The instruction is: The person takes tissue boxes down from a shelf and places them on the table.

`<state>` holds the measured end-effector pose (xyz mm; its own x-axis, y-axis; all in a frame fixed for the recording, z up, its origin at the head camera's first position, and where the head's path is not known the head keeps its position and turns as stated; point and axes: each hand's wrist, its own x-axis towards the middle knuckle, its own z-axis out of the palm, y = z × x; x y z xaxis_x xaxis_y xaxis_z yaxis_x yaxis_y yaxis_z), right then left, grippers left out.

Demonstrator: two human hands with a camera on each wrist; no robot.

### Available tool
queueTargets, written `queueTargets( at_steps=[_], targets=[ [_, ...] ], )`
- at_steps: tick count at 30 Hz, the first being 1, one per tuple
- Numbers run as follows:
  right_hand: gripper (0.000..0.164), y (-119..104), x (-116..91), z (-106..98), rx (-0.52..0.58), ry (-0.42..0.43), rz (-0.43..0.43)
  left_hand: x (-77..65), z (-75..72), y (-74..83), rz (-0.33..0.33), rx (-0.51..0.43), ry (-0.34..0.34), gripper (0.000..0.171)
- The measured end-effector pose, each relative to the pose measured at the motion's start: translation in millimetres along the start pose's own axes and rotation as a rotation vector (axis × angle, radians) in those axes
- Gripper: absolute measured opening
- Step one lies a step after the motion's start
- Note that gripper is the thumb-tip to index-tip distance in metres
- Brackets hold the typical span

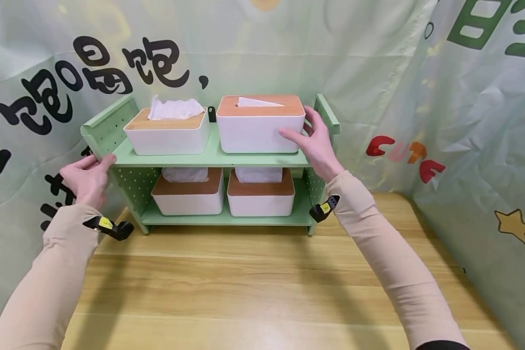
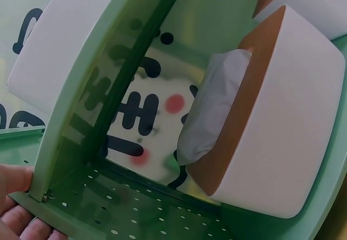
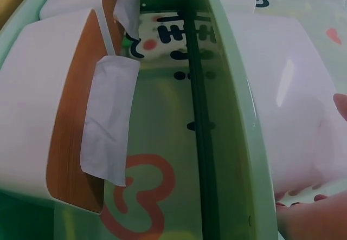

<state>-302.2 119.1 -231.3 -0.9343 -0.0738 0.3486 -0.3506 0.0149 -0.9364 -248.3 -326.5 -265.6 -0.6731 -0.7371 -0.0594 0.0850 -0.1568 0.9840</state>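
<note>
A two-tier green shelf (image 1: 192, 160) with perforated sides stands on the table. My left hand (image 1: 86, 180) grips its left side at the upper tier, thumb at the front corner and fingers around the side panel (image 2: 70, 218). On the upper tier at right, my right hand (image 1: 317, 146) holds a white tissue box (image 1: 258, 133) with a wooden lid. The thumb lies on its front and the fingers reach round its right end. Left of it sits another tissue box (image 1: 168, 141), tissue puffing from the slot.
Two more tissue boxes (image 1: 188, 204) (image 1: 261, 205) stand on the lower tier, their tissues reaching up near the upper board. Printed cloth (image 1: 376, 87) hangs behind and beside the shelf. Wooden tabletop (image 1: 227, 282) extends in front.
</note>
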Motion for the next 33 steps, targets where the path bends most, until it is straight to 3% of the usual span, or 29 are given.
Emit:
queueTargets(
  at_steps=[17, 23, 27, 33],
  targets=[
    [0.076, 1.2, 18.5, 2.9, 0.013, -0.006, -0.004, 0.5, -1.1, 0.8, -0.012, 0.037, -0.005, 0.027],
    [0.078, 2.5, 25.8, 2.2, 0.072, -0.058, 0.018, 0.9, -0.8, 0.3, -0.018, 0.038, -0.006, 0.028],
    [0.079, 3.8, 28.2, 2.3, 0.109, -0.087, 0.031, 0.5, -0.8, 0.2, -0.010, 0.048, -0.011, 0.037],
    [0.079, 5.0, 31.0, 4.8, 0.131, -0.065, 0.033, -0.1, -0.2, 0.5, -0.012, 0.038, -0.012, 0.051]
  ],
)
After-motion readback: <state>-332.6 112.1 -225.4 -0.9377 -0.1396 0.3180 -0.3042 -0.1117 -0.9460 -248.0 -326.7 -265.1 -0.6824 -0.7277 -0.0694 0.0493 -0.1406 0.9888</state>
